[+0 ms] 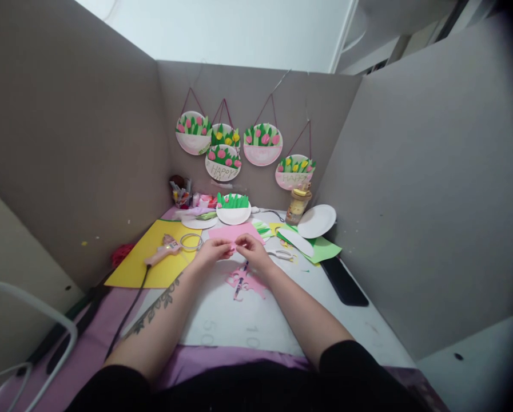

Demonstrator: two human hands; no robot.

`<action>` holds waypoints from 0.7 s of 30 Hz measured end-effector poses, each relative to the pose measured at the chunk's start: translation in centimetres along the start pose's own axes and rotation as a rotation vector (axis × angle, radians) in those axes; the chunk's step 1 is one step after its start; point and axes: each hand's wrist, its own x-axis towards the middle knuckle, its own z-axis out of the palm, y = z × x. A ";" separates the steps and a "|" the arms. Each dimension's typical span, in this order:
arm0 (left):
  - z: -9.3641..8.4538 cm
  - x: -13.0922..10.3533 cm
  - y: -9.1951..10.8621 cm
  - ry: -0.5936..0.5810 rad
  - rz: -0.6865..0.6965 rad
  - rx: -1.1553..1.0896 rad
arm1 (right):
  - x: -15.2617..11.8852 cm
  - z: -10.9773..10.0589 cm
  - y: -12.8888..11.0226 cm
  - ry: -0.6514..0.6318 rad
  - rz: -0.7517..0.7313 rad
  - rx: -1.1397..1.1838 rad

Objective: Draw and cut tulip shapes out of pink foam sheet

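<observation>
My left hand (217, 250) and my right hand (251, 250) meet over the middle of the table, fingertips pinched on a small pink paper piece (233, 246). Most of that piece is hidden by the fingers. Just behind them lies a pink paper sheet (226, 232). Below my hands are pink paper scraps (251, 284) with cut-out holes, and a dark pen-like stick lies among them. Scissors (282, 254) with pale handles rest right of my right hand. A paper plate (234, 214) with green paper leaves stands behind the pink sheet.
At left, a corded glue gun (164, 252) lies on yellow card (131, 272). A black phone (344, 283) is at right, near green paper (328, 250), white plates (318, 222) and a jar (297, 207). Flower-decorated plates (262, 154) hang on the grey panel; side panels enclose the table.
</observation>
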 end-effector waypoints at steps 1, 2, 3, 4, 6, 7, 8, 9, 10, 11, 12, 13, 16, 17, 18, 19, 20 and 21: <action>0.0 -0.1 0.1 -0.020 -0.004 -0.002 | -0.1 -0.1 0.0 -0.017 -0.017 -0.004; 0.1 -0.2 0.2 -0.034 -0.010 -0.003 | -0.2 -0.2 0.0 -0.023 -0.031 -0.011; 0.1 -0.2 0.2 -0.041 -0.015 -0.001 | -0.3 -0.3 0.1 -0.026 -0.042 -0.017; 0.1 -0.3 0.3 -0.043 -0.020 0.004 | -0.3 -0.3 0.1 -0.031 -0.048 -0.018; 0.2 -0.4 0.3 -0.046 -0.028 0.017 | -0.4 -0.4 0.2 -0.045 -0.046 -0.007; 0.2 -0.5 0.4 -0.052 -0.028 0.027 | -0.4 -0.5 0.3 -0.050 -0.042 0.000; 0.3 -0.5 0.4 -0.058 -0.027 0.037 | -0.3 -0.5 0.4 -0.057 -0.036 0.006; 0.4 -0.6 0.5 -0.063 -0.023 0.046 | -0.3 -0.5 0.5 -0.062 -0.030 0.010; 0.5 -0.8 0.6 -0.063 -0.019 0.055 | -0.2 -0.5 0.6 -0.067 -0.022 0.015; 0.6 -0.9 0.7 -0.055 -0.010 0.063 | -0.1 -0.6 0.7 -0.066 -0.012 0.020; 0.8 -1.0 0.8 -0.043 0.000 0.070 | 0.0 -0.6 0.7 -0.060 0.002 0.026; 1.0 -1.2 1.0 -0.027 0.016 0.076 | 0.0 -0.6 0.8 -0.046 0.017 0.035; 1.6 -1.5 1.5 0.007 0.127 0.131 | 0.2 -0.6 0.6 0.024 0.029 0.044; 1.7 -1.6 1.6 0.016 0.182 0.178 | 0.2 -0.6 0.4 0.047 0.022 0.042; 1.8 -1.6 1.7 0.029 0.236 0.237 | 0.2 -0.5 0.3 0.065 0.013 0.038; 1.9 -1.7 1.8 0.049 0.285 0.299 | 0.2 -0.5 0.2 0.077 0.007 0.034; 2.0 -1.7 1.8 0.075 0.321 0.359 | 0.1 -0.5 0.0 0.084 0.005 0.031; 2.1 -1.8 1.9 0.105 0.345 0.408 | 0.1 -0.4 -0.1 0.088 0.006 0.029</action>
